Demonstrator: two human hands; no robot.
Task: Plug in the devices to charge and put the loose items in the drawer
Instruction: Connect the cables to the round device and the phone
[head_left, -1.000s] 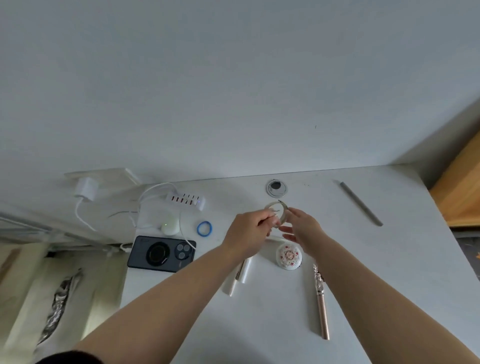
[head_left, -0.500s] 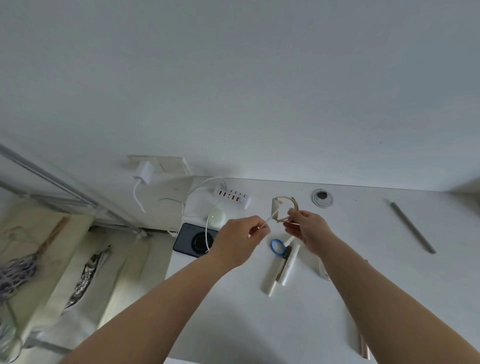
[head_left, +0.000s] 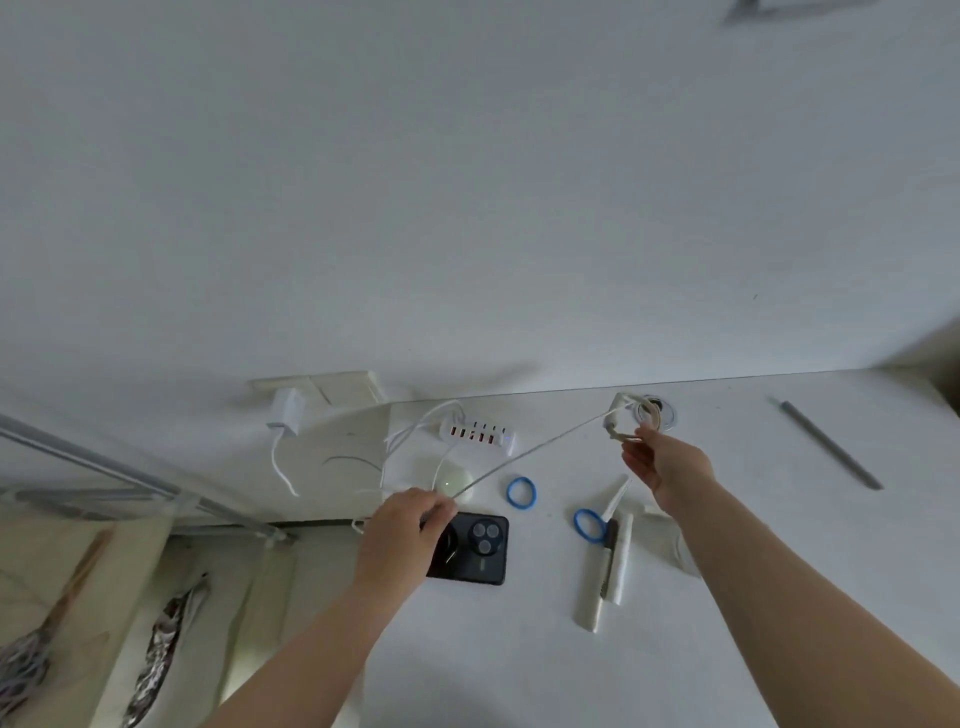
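A: Why are both hands up like that?

B: The left hand (head_left: 402, 525) is pinching one end of the charging cable (head_left: 530, 453) above the phone (head_left: 475, 550), while the right hand (head_left: 667, 470) is holding the coiled rest over the desk (head_left: 727, 597), fingers curled round the loops. It looks like uncoiling, to reach the charging hub (head_left: 478, 434).

A: And the cable's line?

B: It is running taut, rising from lower left to upper right.

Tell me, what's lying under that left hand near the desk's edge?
A black phone lies camera side up on the white desk, its left part covered by the left hand. The hand pinches a pale cable stretched to the right hand. The phone's hidden end cannot be seen.
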